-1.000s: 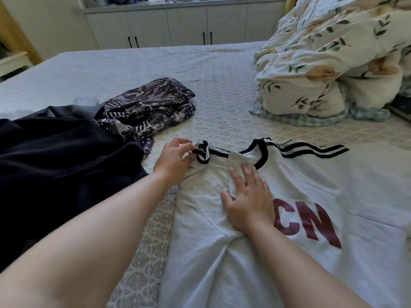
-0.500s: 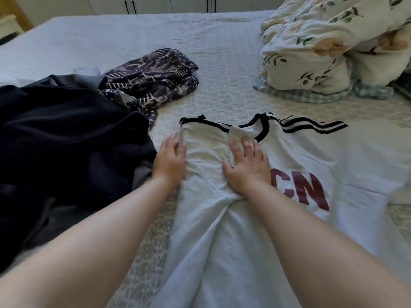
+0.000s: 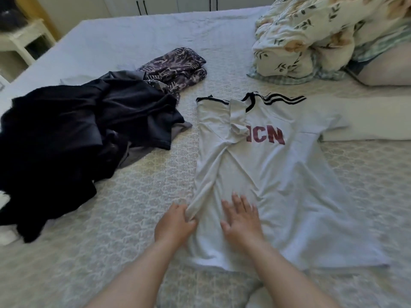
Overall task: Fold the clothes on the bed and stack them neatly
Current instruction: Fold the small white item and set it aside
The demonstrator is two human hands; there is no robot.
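Observation:
A white T-shirt (image 3: pixel 278 174) with dark red letters and black stripes at the neck lies flat on the bed, its left sleeve and side folded inward. My left hand (image 3: pixel 174 223) pinches the folded left edge low on the shirt. Beside it, my right hand (image 3: pixel 242 218) lies flat on the fabric with fingers spread. A pile of black clothes (image 3: pixel 66 138) sits to the left. Behind that pile lies a dark patterned garment (image 3: pixel 178 67).
The bed (image 3: pixel 111 218) has a pale patterned cover. A bunched floral duvet (image 3: pixel 311 34) and a pillow (image 3: pixel 389 67) fill the far right. A white side table (image 3: pixel 20 47) stands beyond the left edge, with cabinets along the back wall.
Both hands have slid down from the collar area toward the shirt's hem. The left hand now pinches the folded edge low on the shirt. The camera view has pulled back.

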